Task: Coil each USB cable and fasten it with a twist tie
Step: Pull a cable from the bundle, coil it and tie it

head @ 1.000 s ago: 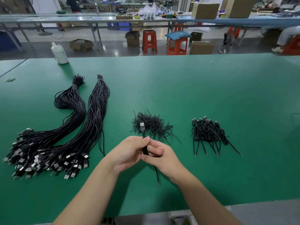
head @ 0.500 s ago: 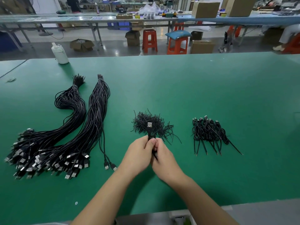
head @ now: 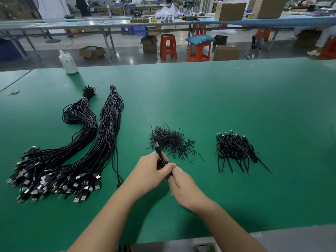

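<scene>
Two hands of mine meet over the green table (head: 236, 99), just in front of the twist tie pile (head: 171, 140). My left hand (head: 149, 171) is curled round a coiled black USB cable (head: 161, 160), and the cable's silver plug (head: 156, 144) sticks up past my fingers, right at the near edge of the tie pile. My right hand (head: 183, 184) touches my left hand, and its fingers are bent in at the cable too. I cannot tell if there is a tie between them, because my fingers hide that spot.

Left of the tie pile lie two long bundles of loose USB cables (head: 72, 160), with their silver plugs fanned out near me. Right of the tie pile sits a small heap of finished coiled cables (head: 234, 148). Far behind the tie pile and to its left, a white bottle (head: 68, 62) stands at the back edge of the table.
</scene>
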A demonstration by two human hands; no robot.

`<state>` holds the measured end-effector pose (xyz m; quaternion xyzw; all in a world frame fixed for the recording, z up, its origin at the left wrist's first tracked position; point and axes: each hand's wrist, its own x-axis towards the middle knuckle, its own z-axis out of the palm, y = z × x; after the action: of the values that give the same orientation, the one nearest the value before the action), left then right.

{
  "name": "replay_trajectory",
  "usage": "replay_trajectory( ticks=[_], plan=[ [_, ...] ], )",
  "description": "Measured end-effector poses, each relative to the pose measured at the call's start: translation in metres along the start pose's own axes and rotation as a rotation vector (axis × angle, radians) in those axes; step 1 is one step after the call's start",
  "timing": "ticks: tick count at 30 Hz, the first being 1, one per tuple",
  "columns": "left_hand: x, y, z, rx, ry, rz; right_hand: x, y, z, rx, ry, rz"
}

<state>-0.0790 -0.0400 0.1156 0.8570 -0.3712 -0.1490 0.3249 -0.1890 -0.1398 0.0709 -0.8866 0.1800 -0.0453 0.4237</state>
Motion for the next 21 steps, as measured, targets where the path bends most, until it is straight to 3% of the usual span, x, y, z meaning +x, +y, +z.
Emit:
replay_trajectory(
  ticks=[5, 13, 17, 21],
  plan=[
    [0.009, -0.004, 0.004, 0.087, -0.031, -0.072, 0.002, 0.002, 0.010, 0.168, -0.002, 0.040],
    [0.023, -0.004, 0.010, 0.111, -0.060, -0.045, 0.004, 0.008, 0.012, -0.005, 0.106, -0.017],
    [0.030, -0.006, 0.017, -0.064, -0.130, -0.061, 0.007, 0.021, 0.006, -0.068, 0.091, -0.003],
    [0.038, -0.015, 0.025, -0.509, -0.233, -0.152, 0.008, 0.034, 0.009, 0.201, 0.186, 0.181]
  ],
)
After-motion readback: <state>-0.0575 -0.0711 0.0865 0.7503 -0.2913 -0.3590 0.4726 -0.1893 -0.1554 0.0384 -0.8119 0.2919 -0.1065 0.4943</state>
